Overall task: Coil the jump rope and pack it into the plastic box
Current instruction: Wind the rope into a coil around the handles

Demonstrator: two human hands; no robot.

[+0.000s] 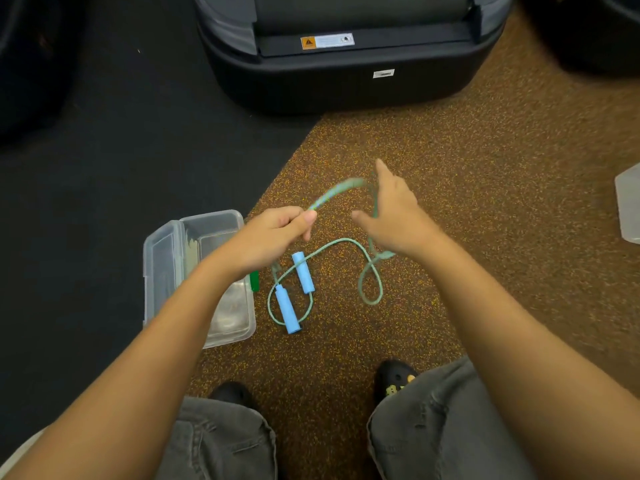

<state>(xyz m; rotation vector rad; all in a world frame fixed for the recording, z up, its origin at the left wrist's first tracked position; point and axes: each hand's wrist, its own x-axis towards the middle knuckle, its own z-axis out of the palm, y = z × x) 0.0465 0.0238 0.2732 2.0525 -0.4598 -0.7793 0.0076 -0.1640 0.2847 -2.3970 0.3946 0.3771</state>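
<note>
- The person stands over a brown speckled floor (450, 188) that meets a black mat (121, 150) on the left, both bare forearms reaching forward and down
- The left hand (273, 233) is closed in a loose fist, pinching the green cord of the jump rope (346, 241) between thumb and fingers
- From that pinch a stretch of cord arcs up and to the right toward the other hand; it is blurred
- The right hand (398, 213) is spread, index finger pointing forward and thumb out to the left, with cord running along its far side and down under the wrist; whether the fingers actually grip the cord cannot be told
- Below the right wrist the cord makes a small loop lying on the brown floor
- The two light blue handles (288, 311) lie on the floor just beside each other, between the hands and the feet, with cord curving around them
- The clear plastic box (228, 323) sits open on the floor to the left, across the edge where mat and brown floor meet, partly hidden by the left forearm; its hinged lid (162, 258) lies flat on the left side
- A small green piece (254, 281) shows at the box's right edge
- No part of the rope is inside the box
- A large black machine base (346, 81) with a warning label (327, 40) stands at the top
- Grey trousers and black shoes (394, 377) show at the bottom
</note>
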